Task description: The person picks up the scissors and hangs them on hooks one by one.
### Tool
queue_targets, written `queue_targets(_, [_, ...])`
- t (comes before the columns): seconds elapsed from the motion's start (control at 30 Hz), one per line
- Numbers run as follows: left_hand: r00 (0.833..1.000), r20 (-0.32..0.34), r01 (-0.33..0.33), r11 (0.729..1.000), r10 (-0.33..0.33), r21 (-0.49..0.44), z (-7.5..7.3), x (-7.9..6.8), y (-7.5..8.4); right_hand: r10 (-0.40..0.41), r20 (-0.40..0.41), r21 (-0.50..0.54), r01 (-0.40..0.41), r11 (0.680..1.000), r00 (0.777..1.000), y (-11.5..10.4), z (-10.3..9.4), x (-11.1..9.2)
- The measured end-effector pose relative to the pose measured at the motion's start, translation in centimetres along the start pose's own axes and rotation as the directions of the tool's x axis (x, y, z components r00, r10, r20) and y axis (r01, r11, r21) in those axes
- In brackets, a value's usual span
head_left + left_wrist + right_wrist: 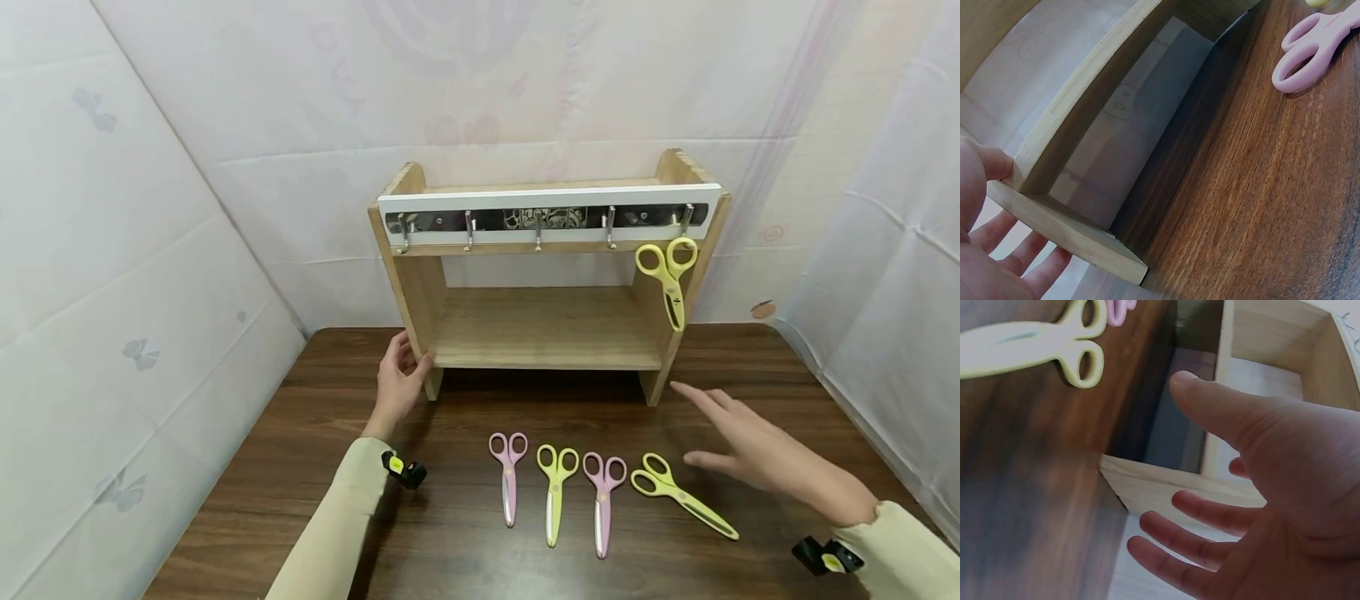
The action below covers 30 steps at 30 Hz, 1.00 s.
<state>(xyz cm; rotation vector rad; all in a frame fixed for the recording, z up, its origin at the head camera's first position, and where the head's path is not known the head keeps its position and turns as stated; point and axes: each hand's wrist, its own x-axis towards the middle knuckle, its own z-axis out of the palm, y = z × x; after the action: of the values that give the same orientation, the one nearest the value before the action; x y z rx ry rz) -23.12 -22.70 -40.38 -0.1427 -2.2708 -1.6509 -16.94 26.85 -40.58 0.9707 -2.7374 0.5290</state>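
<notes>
A small wooden shelf point(540, 329) stands on the table, a row of metal hooks along its upper front. My left hand point(400, 383) holds the lower left side panel point(1079, 240), thumb on the inner side and fingers along the outer face. To the right, my right hand point(765, 446) hovers with spread fingers, just off the shelf's lower right leg point(1154, 490). Yellow scissors point(671, 283) hang from the rightmost hook point(687, 218). In front of the shelf lie pink scissors point(509, 479), yellow scissors point(554, 493), more pink scissors point(603, 504) and angled yellow scissors point(684, 497).
The dark wood-grain table point(465, 558) extends under everything. White printed fabric point(300, 108) hangs behind the shelf and at both sides. Each wrist wears a strap with a small black camera, such as the left wrist camera point(405, 471).
</notes>
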Motion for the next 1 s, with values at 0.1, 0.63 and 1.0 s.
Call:
queue_targets(0.1, [1.0, -0.007, 0.003, 1.0, -0.003, 0.0, 0.0, 0.0, -0.1, 0.021, 0.05, 0.024, -0.022, 0.999, 0.999, -0.2, 1.0, -0.4])
queue_targets(0.63, [1.0, -0.008, 0.001, 1.0, -0.001, -0.001, 0.1, 0.1, -0.1, 0.122, 0.337, 0.108, -0.167, 0.98, 0.934, -0.9, 2.8, -1.6])
queue_targets(1.0, [1.0, -0.003, -0.011, 1.0, 0.011, -0.018, 0.1, 0.2, -0.2, 0.174, 0.405, 0.085, -0.227, 0.97, 0.898, -0.5, 3.0, -1.5])
